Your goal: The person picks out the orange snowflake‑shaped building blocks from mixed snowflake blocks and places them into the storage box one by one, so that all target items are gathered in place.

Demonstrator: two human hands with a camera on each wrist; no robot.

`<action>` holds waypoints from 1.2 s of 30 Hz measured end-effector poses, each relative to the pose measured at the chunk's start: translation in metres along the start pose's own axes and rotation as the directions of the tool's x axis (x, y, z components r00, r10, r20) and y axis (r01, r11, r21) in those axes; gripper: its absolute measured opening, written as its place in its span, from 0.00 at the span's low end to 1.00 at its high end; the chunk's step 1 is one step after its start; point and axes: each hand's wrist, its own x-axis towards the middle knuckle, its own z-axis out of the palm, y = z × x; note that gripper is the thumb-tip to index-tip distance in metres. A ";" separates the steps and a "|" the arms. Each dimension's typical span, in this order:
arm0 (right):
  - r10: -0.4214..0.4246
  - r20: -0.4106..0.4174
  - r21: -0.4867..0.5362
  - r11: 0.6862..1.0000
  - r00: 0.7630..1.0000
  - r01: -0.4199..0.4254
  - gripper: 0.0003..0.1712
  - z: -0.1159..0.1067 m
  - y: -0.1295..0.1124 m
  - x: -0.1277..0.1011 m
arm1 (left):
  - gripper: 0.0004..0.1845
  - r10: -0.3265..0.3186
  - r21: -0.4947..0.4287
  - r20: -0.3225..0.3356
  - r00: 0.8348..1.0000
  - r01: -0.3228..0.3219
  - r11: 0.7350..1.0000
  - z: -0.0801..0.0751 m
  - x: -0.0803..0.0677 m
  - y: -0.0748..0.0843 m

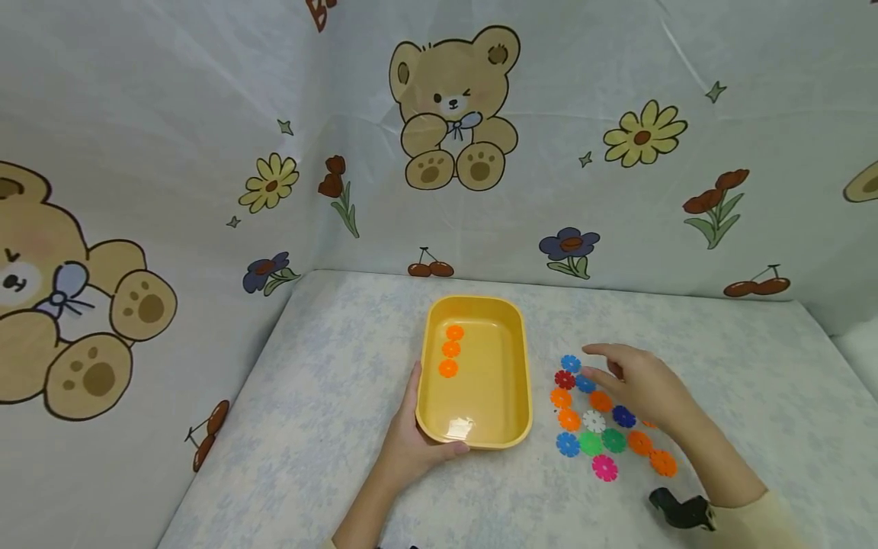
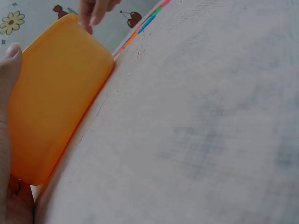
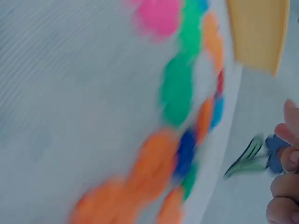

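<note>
The fingers [image 1: 449, 448] of the left hand [image 1: 411, 446] curl round the near left corner of the yellow tray [image 1: 511, 366], the thumb lying along its near rim and the palm against its outer wall; the left wrist view shows the same grip from outside, with the tray's orange-yellow wall [image 2: 56, 112] pressed to the palm. The tray stands flat on the desk [image 1: 329, 396], and three orange snowflake discs [image 1: 450, 350] lie in a row along its left side. The right hand [image 1: 641, 385] hovers just right of the tray, its fingers [image 1: 604, 351] loosely extended and grasping nothing, over a cluster of snowflake discs [image 1: 593, 422] of mixed colours lying on the desk: orange, blue, red, white, green and pink. In the right wrist view the cluster is blurred. A black wrist strap [image 1: 679, 509] shows on the right forearm.
</note>
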 end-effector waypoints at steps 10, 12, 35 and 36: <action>0.140 0.215 -0.050 0.990 0.966 -0.132 0.32 -0.002 0.098 -0.037 | 0.73 -0.016 -0.001 -0.009 1.000 0.016 1.000 0.001 0.000 0.002; 0.148 0.212 -0.064 0.988 0.966 -0.137 0.32 -0.001 0.104 -0.040 | 0.73 -0.019 -0.001 -0.013 1.000 0.019 1.000 0.001 0.000 0.003; 0.198 0.112 0.018 0.979 0.974 -0.201 0.26 0.005 0.112 -0.046 | 0.71 -0.005 -0.009 -0.008 1.000 0.005 1.000 0.001 -0.001 0.004; 0.204 0.108 0.021 0.978 0.973 -0.207 0.26 0.005 0.112 -0.046 | 0.71 -0.006 -0.007 -0.009 1.000 0.006 1.000 0.001 -0.001 0.004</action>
